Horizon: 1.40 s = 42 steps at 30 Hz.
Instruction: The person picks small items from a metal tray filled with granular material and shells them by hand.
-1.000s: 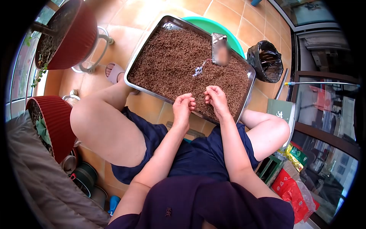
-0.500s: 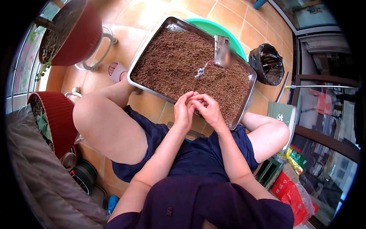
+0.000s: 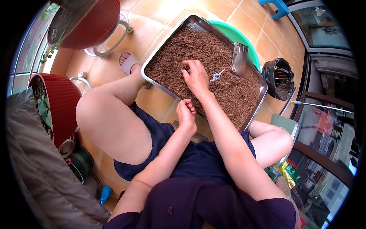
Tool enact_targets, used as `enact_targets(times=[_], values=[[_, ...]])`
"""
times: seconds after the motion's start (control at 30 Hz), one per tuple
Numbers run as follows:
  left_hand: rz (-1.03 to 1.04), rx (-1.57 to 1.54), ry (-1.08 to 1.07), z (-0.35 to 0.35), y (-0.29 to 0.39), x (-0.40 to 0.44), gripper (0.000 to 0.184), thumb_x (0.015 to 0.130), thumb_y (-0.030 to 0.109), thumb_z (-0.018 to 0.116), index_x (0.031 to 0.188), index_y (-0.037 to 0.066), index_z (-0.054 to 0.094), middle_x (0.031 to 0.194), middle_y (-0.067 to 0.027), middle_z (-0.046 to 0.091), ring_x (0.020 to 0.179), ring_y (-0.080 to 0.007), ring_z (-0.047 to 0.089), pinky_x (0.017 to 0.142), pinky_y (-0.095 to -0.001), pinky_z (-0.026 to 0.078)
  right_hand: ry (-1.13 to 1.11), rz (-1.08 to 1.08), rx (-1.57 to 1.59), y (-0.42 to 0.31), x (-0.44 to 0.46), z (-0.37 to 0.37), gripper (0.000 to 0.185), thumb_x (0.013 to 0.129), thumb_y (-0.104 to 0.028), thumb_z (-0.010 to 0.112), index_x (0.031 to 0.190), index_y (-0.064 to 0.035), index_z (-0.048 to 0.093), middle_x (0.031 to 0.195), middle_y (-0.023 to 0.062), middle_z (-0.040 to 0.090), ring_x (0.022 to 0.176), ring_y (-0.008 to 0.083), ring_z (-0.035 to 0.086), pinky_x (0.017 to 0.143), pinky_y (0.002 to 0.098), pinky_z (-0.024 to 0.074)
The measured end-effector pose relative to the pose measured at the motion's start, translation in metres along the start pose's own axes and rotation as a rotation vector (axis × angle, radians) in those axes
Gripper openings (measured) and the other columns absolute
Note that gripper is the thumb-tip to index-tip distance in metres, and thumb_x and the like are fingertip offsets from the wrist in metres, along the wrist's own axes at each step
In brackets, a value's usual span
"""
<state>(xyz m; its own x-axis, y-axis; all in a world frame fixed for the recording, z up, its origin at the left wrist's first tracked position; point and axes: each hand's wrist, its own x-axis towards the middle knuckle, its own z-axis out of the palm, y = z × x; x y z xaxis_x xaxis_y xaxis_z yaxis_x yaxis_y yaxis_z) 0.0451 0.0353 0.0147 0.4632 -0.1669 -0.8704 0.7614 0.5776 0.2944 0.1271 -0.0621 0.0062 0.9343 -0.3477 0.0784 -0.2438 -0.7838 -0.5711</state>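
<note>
A metal tray (image 3: 160, 84) holds a layer of brown, crumbly grains (image 3: 171, 45). Over the left part of this layer is my right hand (image 3: 197, 78), its thumb and index finger apart and lightly bent. Nothing shows in it. My left hand (image 3: 186, 114) is closed by the tray's near edge, its fingers curled inward. Whatever it may hold is hidden. To the right of my right hand, a small whitish-blue crumpled thing (image 3: 217, 75) lies on the grains. Beyond that stands a small silvery packet or box (image 3: 239, 55), partly blurred.
A green basin (image 3: 228, 28) shows behind the tray. On the right stands a bin lined with a black bag (image 3: 280, 78). Red plant pots (image 3: 63, 110) are at left. A blue stool (image 3: 280, 9) is at the top right, and a green book (image 3: 285, 124) lies near my right knee.
My hands were together at the tray's near edge. The right has moved away and forward over the grains, while the left stays near the edge, curled. The view has shifted slightly.
</note>
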Motion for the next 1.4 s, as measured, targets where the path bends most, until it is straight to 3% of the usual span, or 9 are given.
enact_targets(times=[0.17,0.3,0.43,0.53,0.63,0.9,1.07,1.2,1.4], values=[[-0.007,0.005,-0.003,0.003,0.008,-0.003,0.015,0.094,0.021,0.045,0.09,0.008,0.05,0.07,0.0013,0.045,0.061,-0.0101,0.042,0.056,-0.024,0.036,-0.135,-0.202,-0.161,0.003,-0.006,0.006,0.019,0.079,-0.014,0.071,0.097,-0.013,0.064,0.099,0.0101,0.055,0.094,0.0286,0.059,0.074,0.0406,0.0527],[-0.013,-0.026,-0.047,-0.001,0.006,0.003,0.015,0.094,0.022,0.046,0.09,0.008,0.051,0.07,0.0012,0.045,0.062,-0.0102,0.043,0.055,-0.0241,0.036,-0.15,-0.109,-0.103,0.035,-0.046,-0.02,0.012,0.081,-0.009,0.067,0.092,-0.0116,0.063,0.09,0.0114,0.056,0.081,0.031,0.062,0.068,0.0422,0.0519],[-0.034,-0.028,-0.042,0.001,0.003,-0.001,0.016,0.094,0.021,0.045,0.09,0.008,0.052,0.07,0.0013,0.046,0.06,-0.0094,0.044,0.053,-0.0237,0.037,-0.074,0.081,0.003,0.074,-0.094,-0.065,0.01,0.084,-0.009,0.067,0.094,-0.0082,0.068,0.093,0.0107,0.065,0.078,0.0259,0.067,0.07,0.0359,0.0535],[-0.04,-0.009,-0.07,0.0,0.0,-0.001,0.015,0.093,0.022,0.046,0.09,0.008,0.052,0.071,0.0011,0.045,0.061,-0.01,0.043,0.054,-0.0241,0.037,-0.159,0.663,0.515,0.106,-0.12,-0.094,0.015,0.094,-0.009,0.059,0.104,-0.002,0.065,0.094,0.0109,0.071,0.067,0.014,0.068,0.055,0.0259,0.0529],[-0.043,0.025,-0.102,-0.002,-0.005,-0.001,0.015,0.093,0.022,0.046,0.091,0.009,0.051,0.072,0.0011,0.045,0.063,-0.0103,0.044,0.056,-0.0242,0.038,-0.075,0.802,0.874,0.117,-0.132,-0.118,0.028,0.1,-0.011,0.048,0.125,0.0027,0.051,0.102,0.0166,0.068,0.073,0.0209,0.069,0.056,0.028,0.056],[-0.04,0.119,-0.13,-0.005,-0.021,0.001,0.015,0.093,0.023,0.046,0.092,0.009,0.052,0.072,0.0019,0.047,0.063,-0.01,0.044,0.055,-0.0239,0.038,0.057,0.733,0.838,0.12,-0.159,-0.135,0.036,0.103,-0.02,0.041,0.13,0.0037,0.044,0.114,0.0235,0.064,0.074,0.0261,0.071,0.055,0.0308,0.0577],[-0.022,0.207,-0.146,-0.003,-0.031,-0.004,0.016,0.094,0.023,0.045,0.093,0.009,0.052,0.072,0.002,0.047,0.062,-0.0098,0.044,0.055,-0.024,0.038,0.121,0.755,0.714,0.12,-0.166,-0.142,0.026,0.096,-0.025,0.059,0.11,-0.0045,0.063,0.098,0.012,0.072,0.074,0.0185,0.07,0.058,0.0276,0.054],[-0.026,0.255,-0.14,-0.006,-0.038,-0.003,0.017,0.095,0.023,0.044,0.094,0.009,0.053,0.071,0.0018,0.047,0.061,-0.0097,0.044,0.054,-0.0241,0.038,0.225,0.513,0.179,0.129,-0.177,-0.133,0.014,0.084,-0.021,0.069,0.095,-0.0118,0.07,0.094,0.0085,0.068,0.083,0.0219,0.068,0.071,0.0343,0.0529],[-0.033,0.307,-0.158,-0.007,-0.04,-0.002,0.018,0.095,0.023,0.044,0.094,0.008,0.053,0.07,0.0016,0.048,0.059,-0.0099,0.044,0.053,-0.0241,0.037,0.242,0.408,0.04,0.124,-0.161,-0.111,0.009,0.081,-0.016,0.07,0.09,-0.0128,0.07,0.086,0.0082,0.062,0.081,0.025,0.064,0.072,0.0374,0.0519]])
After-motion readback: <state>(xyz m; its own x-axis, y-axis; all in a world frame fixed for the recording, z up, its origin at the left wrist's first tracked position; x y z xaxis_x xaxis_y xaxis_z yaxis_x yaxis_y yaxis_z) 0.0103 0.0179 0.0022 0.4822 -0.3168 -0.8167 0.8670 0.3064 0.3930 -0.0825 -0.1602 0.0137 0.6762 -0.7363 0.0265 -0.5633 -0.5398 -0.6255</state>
